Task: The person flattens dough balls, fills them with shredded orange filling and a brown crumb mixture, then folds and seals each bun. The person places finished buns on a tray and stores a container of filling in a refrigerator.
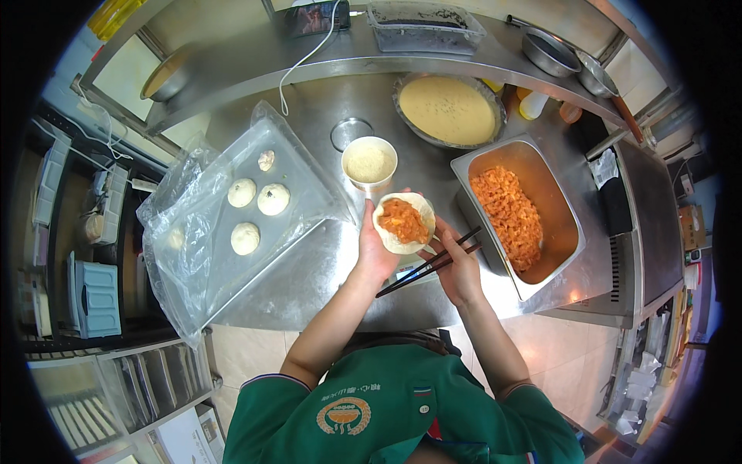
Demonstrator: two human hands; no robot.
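Note:
My left hand cups a round dough wrapper from its left side and below. A mound of orange-red chopped filling lies on the wrapper. At its right edge, the fingers of my right hand touch the dough. That same hand is closed round a pair of dark chopsticks, their ends slanting down to the left. Just beyond the wrapper stands a white tub of pale powder. To the right is a deep steel pan with more of the chopped filling.
On the left, a plastic-covered tray bears several shaped dough buns. A bowl of yellowish batter and a metal ring stand farther back. Overhead runs a steel shelf with a phone, a clear box and pans.

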